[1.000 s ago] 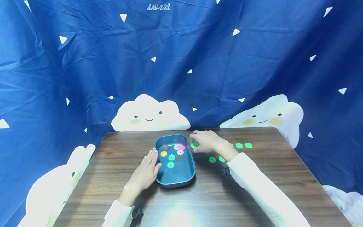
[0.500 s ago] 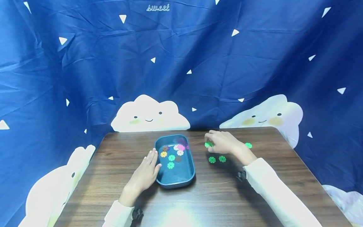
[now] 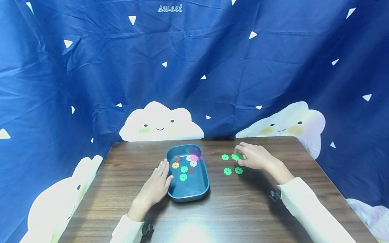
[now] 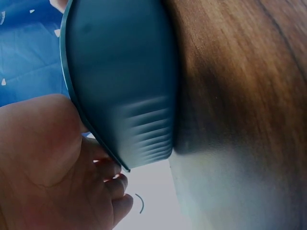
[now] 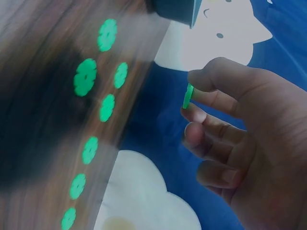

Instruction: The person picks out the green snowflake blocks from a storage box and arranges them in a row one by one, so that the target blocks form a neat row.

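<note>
My right hand [image 3: 255,156] hovers over the table right of the tray, thumb and fingertips pinching a green snowflake disc [image 5: 188,96] seen nearly edge-on in the right wrist view. Close by lie several flat green discs in two rows: a near pair, including one disc [image 3: 227,171], and a far row with another disc [image 3: 225,157], partly hidden by the hand in the head view. The left hand [image 3: 154,185] lies along the left side of the dark blue tray [image 3: 187,196], fingers straight, touching its rim. Inside the tray are green discs [image 3: 183,177] and other colours.
A yellow disc [image 3: 175,165], a pink disc [image 3: 193,158], and white and brown ones sit in the tray. The wooden table [image 3: 243,216] ends at a blue curtain [image 3: 194,67] printed with white clouds. Each wrist carries a small dark camera.
My right hand has moved right from beside the tray, holding a green disc, and passes over the far row. Discs it covered now show. The left hand and tray have stayed put.
</note>
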